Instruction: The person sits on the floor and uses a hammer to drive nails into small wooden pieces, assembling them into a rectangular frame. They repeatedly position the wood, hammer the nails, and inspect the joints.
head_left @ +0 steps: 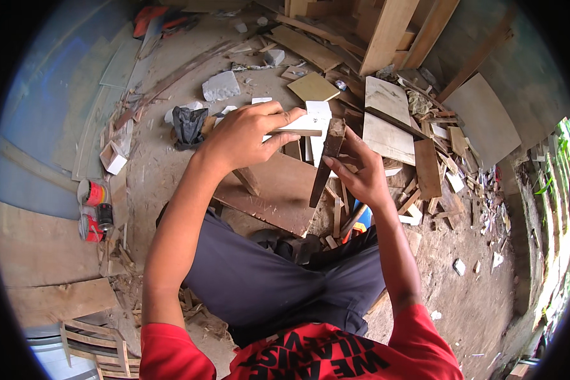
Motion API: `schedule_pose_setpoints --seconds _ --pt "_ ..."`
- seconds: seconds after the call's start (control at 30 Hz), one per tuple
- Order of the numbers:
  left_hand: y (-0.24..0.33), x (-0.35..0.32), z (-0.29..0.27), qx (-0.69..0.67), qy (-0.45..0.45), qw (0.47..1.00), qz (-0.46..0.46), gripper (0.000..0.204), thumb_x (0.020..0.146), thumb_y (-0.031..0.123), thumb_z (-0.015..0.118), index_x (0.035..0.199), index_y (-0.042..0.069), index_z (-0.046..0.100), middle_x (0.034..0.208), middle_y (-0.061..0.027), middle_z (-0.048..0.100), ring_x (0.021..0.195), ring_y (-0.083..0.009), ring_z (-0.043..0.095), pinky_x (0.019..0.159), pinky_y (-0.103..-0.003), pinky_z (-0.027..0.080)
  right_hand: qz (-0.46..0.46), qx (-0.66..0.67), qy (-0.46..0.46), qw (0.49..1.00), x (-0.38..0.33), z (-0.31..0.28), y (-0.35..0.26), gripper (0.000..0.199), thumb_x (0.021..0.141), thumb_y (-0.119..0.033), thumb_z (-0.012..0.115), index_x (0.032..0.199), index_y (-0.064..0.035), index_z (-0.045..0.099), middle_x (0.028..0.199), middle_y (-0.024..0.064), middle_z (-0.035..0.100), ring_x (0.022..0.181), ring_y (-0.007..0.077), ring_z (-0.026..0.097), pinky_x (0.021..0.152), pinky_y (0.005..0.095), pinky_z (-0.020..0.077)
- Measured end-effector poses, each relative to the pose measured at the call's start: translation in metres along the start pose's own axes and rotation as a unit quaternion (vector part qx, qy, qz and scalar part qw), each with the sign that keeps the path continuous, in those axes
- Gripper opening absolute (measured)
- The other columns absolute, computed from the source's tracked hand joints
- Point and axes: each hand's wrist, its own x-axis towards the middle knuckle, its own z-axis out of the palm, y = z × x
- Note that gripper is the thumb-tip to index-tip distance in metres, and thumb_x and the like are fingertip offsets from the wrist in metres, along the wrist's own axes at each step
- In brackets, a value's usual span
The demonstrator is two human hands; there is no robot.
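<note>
At the far left, two small cans [93,209] with red labels stand on the dirt floor [475,304] beside flat grey boards [50,126], and a slatted wooden frame [92,348] lies at the lower left edge. Further in, a small white open box [114,157] sits among splinters, and a crumpled black bag [189,125] lies next to a pale chunk of stone [220,85]. The person sits low over the ground in dark grey trousers [266,278] and a red shirt [310,354]. The left hand [247,136] is closed with thumb and fingers pinching a thin flat pale strip [297,130], held level and touching the top of a dark wooden stick [326,161]. That stick stands nearly upright, tilted a little, above a reddish-brown board [278,190] lying on the floor in front of the knees. The right hand [361,174] has its grip wrapped around the stick's middle from the right side, fingertips pressed against the wood. Beyond the hands lie a yellow square tile [313,87] and pale plywood panels [386,117]. To the right the floor is strewn with offcuts and wood chips [443,183], with long planks [386,31] leaning at the top, a large grey sheet [484,120], and green leaves [567,145] at the far right edge.
</note>
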Motion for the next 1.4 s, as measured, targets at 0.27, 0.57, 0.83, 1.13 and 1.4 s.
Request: schedule_pose_setpoints --seconds 0.27,0.57,0.83,1.13,1.4 --pt "0.004 0.012 0.007 -0.013 0.016 0.999 0.029 0.042 0.085 0.021 0.072 0.125 0.009 0.065 0.094 -0.0127 0.066 0.083 -0.0295 0.063 0.073 -0.038 0.05 -0.035 -0.025 -0.009 0.999 -0.001 0.005 0.017 0.065 0.083 -0.008 0.077 0.138 0.0068 0.047 0.105 0.0216 0.07 0.096 0.0259 0.071 0.084 0.0349 0.0551" --pt "0.01 0.02 0.018 -0.106 0.012 0.994 0.025 0.042 0.083 0.023 0.076 0.118 0.001 0.067 0.101 -0.0164 0.069 0.084 -0.0322 0.067 0.075 -0.038 0.053 -0.06 0.011 0.02 0.998 -0.012 0.024 0.017 0.063 0.092 -0.011 0.067 0.145 0.0045 0.038 0.119 0.0247 0.058 0.104 0.0293 0.063 0.085 0.0362 0.0529" --pt "0.009 0.014 0.01 -0.103 0.019 0.994 0.017 0.045 0.082 0.024 0.077 0.119 0.002 0.067 0.103 -0.0164 0.069 0.089 -0.0315 0.068 0.077 -0.038 0.053 -0.072 0.021 -0.01 0.997 -0.002 0.024 0.009 0.062 0.095 -0.014 0.062 0.148 0.0031 0.035 0.121 0.023 0.055 0.106 0.0291 0.06 0.087 0.0363 0.0526" --pt "0.032 0.02 0.037 -0.006 0.053 0.998 0.016 0.043 0.085 0.036 0.072 0.117 0.008 0.069 0.1 -0.0085 0.07 0.085 -0.0298 0.067 0.075 -0.039 0.052 0.013 0.097 -0.021 0.995 -0.021 0.021 0.033 0.062 0.098 -0.009 0.056 0.151 0.0054 0.025 0.143 0.0174 0.045 0.129 0.0222 0.047 0.102 0.0353 0.044" --pt "0.03 0.026 0.045 -0.009 0.047 0.999 0.011 0.041 0.086 0.044 0.067 0.113 0.013 0.072 0.095 -0.0066 0.07 0.085 -0.0294 0.069 0.073 -0.041 0.055 0.002 0.06 -0.007 0.998 -0.02 0.014 0.034 0.064 0.098 -0.011 0.058 0.151 0.0046 0.026 0.146 0.0178 0.043 0.127 0.0218 0.049 0.1 0.0333 0.0462"
